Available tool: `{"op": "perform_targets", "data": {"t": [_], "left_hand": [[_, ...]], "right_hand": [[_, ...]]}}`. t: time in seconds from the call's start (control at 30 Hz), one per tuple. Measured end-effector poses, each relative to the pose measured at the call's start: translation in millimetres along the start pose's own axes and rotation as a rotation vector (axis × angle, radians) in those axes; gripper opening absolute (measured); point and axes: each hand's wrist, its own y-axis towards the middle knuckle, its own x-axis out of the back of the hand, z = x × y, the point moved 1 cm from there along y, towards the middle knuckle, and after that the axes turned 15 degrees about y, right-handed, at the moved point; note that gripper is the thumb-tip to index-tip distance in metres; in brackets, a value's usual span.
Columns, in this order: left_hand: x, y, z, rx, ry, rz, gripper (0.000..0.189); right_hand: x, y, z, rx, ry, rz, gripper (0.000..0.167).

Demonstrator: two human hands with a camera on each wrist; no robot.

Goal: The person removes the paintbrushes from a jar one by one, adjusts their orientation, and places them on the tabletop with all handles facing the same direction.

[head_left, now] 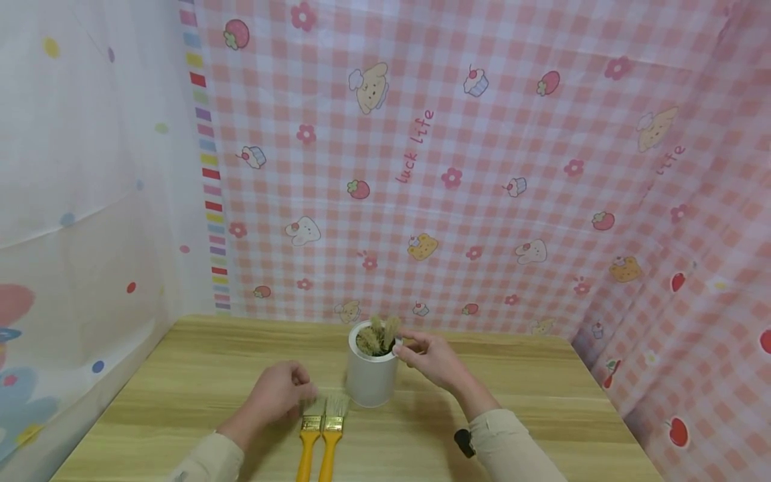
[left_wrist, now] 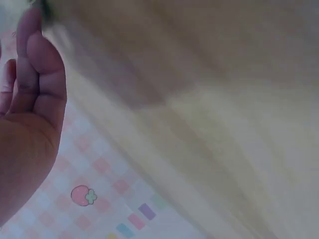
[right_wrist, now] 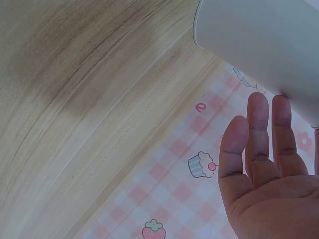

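Observation:
A white cylindrical container [head_left: 371, 381] stands upright on the table with several tan, bristly tufts [head_left: 377, 337] at its mouth. My right hand [head_left: 430, 361] pinches the container's right rim between thumb and forefinger. In the right wrist view, the other fingers [right_wrist: 258, 132] are straight beside the container's wall [right_wrist: 259, 45]. Left of the container lie two flat paintbrushes, one on the left [head_left: 308, 438] and one on the right [head_left: 332, 432], with yellow handles and pale bristles. My left hand [head_left: 280, 391], fingers loosely bent, hovers by the left brush's bristles and appears to hold nothing.
The wood-grain table [head_left: 518, 408] spreads under both hands. Behind it hangs a pink checked cloth [head_left: 385, 221] with cartoon prints; a white dotted cloth [head_left: 90, 201] hangs on the left. A small black object [head_left: 464, 442] is at the right cuff.

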Motion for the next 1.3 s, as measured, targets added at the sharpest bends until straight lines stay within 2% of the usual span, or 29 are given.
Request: {"op": "perform_targets", "data": {"t": [0.1, 0.23, 0.37, 0.47, 0.67, 0.83, 1.0, 1.07, 1.17, 1.3], "left_hand": [[6.7, 7.3, -12.5, -0.049, -0.003, -0.046, 0.027], [9.4, 13.1, -39.4, -0.119, -0.029, -0.097, 0.044], [5.9, 14.8, -64.2, -0.219, -0.003, -0.159, 0.044], [1.7, 18.1, -74.2, -0.257, 0.037, -0.191, 0.041], [-0.5, 21.4, -81.9, -0.26, 0.076, -0.202, 0.039], [0.5, 22.3, -85.4, -0.253, 0.047, -0.198, 0.028], [1.3, 24.4, -88.5, -0.265, 0.039, -0.251, 0.02], [2.7, 25.1, -90.7, -0.295, 0.04, -0.295, 0.017], [5.2, 25.6, -94.6, -0.3, -0.009, -0.319, 0.014], [7.9, 25.9, -99.6, -0.29, -0.06, -0.306, 0.012]], "right_hand": [[0.5, -0.4, 0.2, 0.004, 0.0, 0.001, 0.051], [1.4, -0.9, -0.2, 0.011, -0.004, 0.001, 0.051], [1.4, -0.6, -1.1, 0.006, -0.013, -0.004, 0.052], [1.0, -0.7, -1.3, 0.005, -0.017, -0.003, 0.051], [0.0, -1.1, -0.8, 0.004, -0.008, 0.002, 0.052], [-0.1, -0.6, -0.4, 0.002, -0.005, 0.0, 0.053], [-0.4, -1.2, 0.4, 0.003, -0.014, -0.001, 0.052], [-0.4, -1.7, 0.7, 0.005, -0.016, 0.0, 0.051], [-0.3, -2.4, 1.4, 0.01, -0.008, 0.007, 0.049], [0.3, -2.6, 2.5, 0.013, 0.006, 0.013, 0.049]]}}
